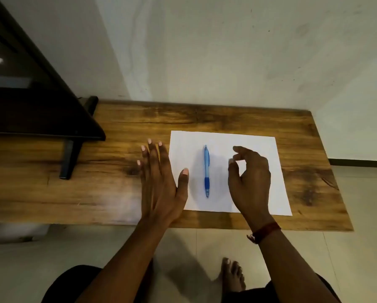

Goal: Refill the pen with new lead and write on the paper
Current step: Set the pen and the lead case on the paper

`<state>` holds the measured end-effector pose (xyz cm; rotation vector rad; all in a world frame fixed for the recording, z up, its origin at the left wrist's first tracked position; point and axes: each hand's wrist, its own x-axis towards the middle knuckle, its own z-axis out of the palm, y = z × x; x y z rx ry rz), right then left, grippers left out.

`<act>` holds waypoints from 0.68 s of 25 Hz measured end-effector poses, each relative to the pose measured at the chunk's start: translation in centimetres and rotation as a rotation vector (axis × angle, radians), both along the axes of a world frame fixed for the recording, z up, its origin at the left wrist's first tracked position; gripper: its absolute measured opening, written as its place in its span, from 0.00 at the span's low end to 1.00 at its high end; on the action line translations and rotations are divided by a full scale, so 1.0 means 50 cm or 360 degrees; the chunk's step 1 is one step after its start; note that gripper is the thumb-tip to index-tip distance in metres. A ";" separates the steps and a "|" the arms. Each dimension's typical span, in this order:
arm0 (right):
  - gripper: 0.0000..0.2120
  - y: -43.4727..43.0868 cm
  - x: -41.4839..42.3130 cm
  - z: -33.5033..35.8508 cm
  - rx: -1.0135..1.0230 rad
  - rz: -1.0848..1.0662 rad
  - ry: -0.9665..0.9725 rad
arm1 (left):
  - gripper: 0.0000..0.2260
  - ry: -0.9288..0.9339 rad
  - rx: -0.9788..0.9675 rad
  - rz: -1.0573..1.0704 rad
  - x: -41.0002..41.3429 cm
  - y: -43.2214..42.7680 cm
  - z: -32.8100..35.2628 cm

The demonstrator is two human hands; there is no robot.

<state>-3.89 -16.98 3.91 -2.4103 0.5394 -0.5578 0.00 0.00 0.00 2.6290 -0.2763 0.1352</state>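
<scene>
a blue pen [206, 171] lies lengthwise on the white sheet of paper [257, 141], tip toward the near edge, on a wooden table [108, 189]. the left hand [161, 182] is spread flat and empty, left of the pen. the right hand [249, 178] hangs over the paper, fingers loosely curled, holding nothing visible. a red thread bracelet [267, 231] circles that wrist.

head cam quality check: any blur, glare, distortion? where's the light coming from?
Head view: dim and soft overall; left hand slightly blurred, pen fairly crisp. Pale sheen on the table near its front edge. Wide-angle bend in the table edges. Pen's shadow falls left on the paper, so light comes from the right.
</scene>
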 end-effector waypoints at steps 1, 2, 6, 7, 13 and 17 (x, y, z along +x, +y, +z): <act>0.11 -0.001 0.008 -0.004 0.0049 -0.0023 0.0000 | 0.37 -0.0003 -0.0028 0.0033 0.008 -0.002 0.000; 0.11 0.001 0.018 -0.008 0.0081 -0.0069 0.0018 | 0.37 -0.0015 -0.0029 0.0043 0.017 -0.003 -0.001; 0.08 -0.008 0.035 -0.027 0.0110 -0.0173 0.0014 | 0.36 -0.0026 -0.0043 -0.0043 0.044 -0.019 -0.005; 0.07 -0.016 0.039 -0.030 0.0132 -0.0194 0.0011 | 0.36 -0.0015 -0.0058 -0.0078 0.048 -0.023 -0.006; 0.05 -0.061 0.042 -0.043 0.0251 -0.0390 0.0165 | 0.23 -0.0036 -0.0218 -0.0047 0.046 -0.024 -0.003; 0.04 -0.060 0.034 -0.032 0.0231 -0.0398 0.0227 | 0.14 -0.0214 -0.0310 0.0069 0.053 -0.016 0.007</act>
